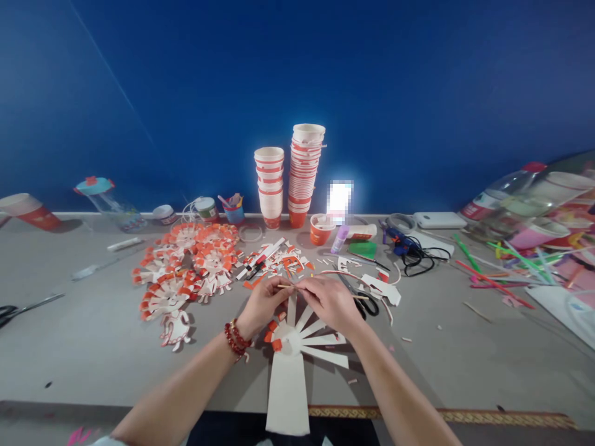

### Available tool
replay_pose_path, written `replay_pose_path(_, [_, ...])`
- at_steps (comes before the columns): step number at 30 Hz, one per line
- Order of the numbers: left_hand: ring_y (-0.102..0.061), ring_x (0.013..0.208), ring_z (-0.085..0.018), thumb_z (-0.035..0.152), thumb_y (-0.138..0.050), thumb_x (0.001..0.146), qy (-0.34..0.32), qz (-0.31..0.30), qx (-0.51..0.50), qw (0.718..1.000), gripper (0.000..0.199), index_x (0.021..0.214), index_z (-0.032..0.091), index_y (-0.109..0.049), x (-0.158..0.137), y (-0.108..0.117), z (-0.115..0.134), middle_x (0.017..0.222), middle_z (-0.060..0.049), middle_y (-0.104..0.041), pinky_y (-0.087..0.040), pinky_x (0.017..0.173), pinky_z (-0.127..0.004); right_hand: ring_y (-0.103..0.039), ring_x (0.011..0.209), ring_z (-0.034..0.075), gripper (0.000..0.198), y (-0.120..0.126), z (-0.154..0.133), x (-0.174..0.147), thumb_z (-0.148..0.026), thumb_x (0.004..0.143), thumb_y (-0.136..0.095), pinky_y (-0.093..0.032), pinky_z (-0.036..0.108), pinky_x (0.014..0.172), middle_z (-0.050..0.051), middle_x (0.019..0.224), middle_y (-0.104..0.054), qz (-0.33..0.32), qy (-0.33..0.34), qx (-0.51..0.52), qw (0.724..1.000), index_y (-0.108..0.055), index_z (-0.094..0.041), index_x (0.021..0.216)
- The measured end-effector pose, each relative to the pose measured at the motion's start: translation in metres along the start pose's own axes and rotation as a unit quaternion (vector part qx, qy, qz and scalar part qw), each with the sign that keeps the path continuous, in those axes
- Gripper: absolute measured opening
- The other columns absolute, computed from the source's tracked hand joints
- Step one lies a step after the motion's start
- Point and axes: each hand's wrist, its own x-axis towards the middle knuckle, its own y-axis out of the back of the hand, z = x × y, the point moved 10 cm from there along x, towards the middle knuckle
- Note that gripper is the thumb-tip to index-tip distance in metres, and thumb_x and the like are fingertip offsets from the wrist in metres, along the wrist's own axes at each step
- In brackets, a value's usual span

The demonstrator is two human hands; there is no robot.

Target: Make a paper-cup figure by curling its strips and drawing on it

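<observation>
My left hand [263, 305] and my right hand [331, 301] meet over a cut-open white paper cup [297, 342] whose sides are slit into strips fanned out flat. Together the fingertips pinch a thin wooden stick [284, 286] at the tip of one upright strip. A red bead bracelet [237, 338] sits on my left wrist. One wide uncut strip of the cup hangs toward me over the table's front edge. Black-handled scissors [367, 303] lie just right of my right hand.
A pile of finished orange-and-white cup cutouts [186, 266] lies to the left. Two stacks of paper cups [288, 179] stand at the back by the blue wall. A glue gun with black cord [409, 248], coloured straws [497, 272] and bottles fill the right side.
</observation>
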Motion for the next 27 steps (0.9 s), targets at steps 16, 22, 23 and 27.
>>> replay_pose_path(16, [-0.046,0.042,-0.007,0.052,-0.070,0.074,0.037,-0.030,-0.049,0.998,0.039,0.072,0.015,-0.058,-0.003,-0.004,-0.006,0.054,0.004,-0.052,-0.038,0.043,-0.020,-0.060,0.076,0.018,0.021,0.006,-0.024,-0.002,-0.011,0.092,-0.048,-0.040,0.026,0.068,0.005,0.075,-0.068,0.041,0.060,-0.120,0.990,-0.066,-0.021,0.089])
replay_pose_path(22, [-0.047,0.052,-0.009,0.050,-0.064,0.080,-0.025,-0.009,0.056,0.998,0.037,0.078,0.014,-0.063,0.001,0.003,0.004,0.058,0.003,-0.054,-0.037,0.052,-0.020,-0.059,0.077,0.017,0.018,0.004,-0.014,-0.001,-0.015,0.094,-0.047,-0.039,0.026,0.069,0.004,0.079,-0.068,0.025,0.039,-0.042,0.998,-0.064,-0.021,0.096])
replay_pose_path(23, [-0.047,0.053,-0.009,0.050,-0.063,0.081,-0.037,-0.007,0.079,0.996,0.036,0.079,0.014,-0.063,0.002,0.004,0.006,0.059,0.003,-0.054,-0.037,0.052,-0.021,-0.059,0.076,0.017,0.018,0.004,-0.012,0.000,-0.017,0.095,-0.046,-0.038,0.025,0.068,0.004,0.080,-0.069,0.022,0.033,-0.024,0.999,-0.063,-0.021,0.097])
replay_pose_path(27, [-0.047,0.055,-0.010,0.044,-0.057,0.085,-0.071,-0.011,0.150,0.986,0.030,0.084,0.015,-0.063,-0.001,0.002,0.015,0.065,0.001,-0.057,-0.037,0.054,-0.021,-0.059,0.075,0.016,0.018,0.003,-0.006,0.002,-0.020,0.097,-0.045,-0.038,0.026,0.067,0.003,0.083,-0.070,0.007,0.014,0.017,1.000,-0.063,-0.021,0.096])
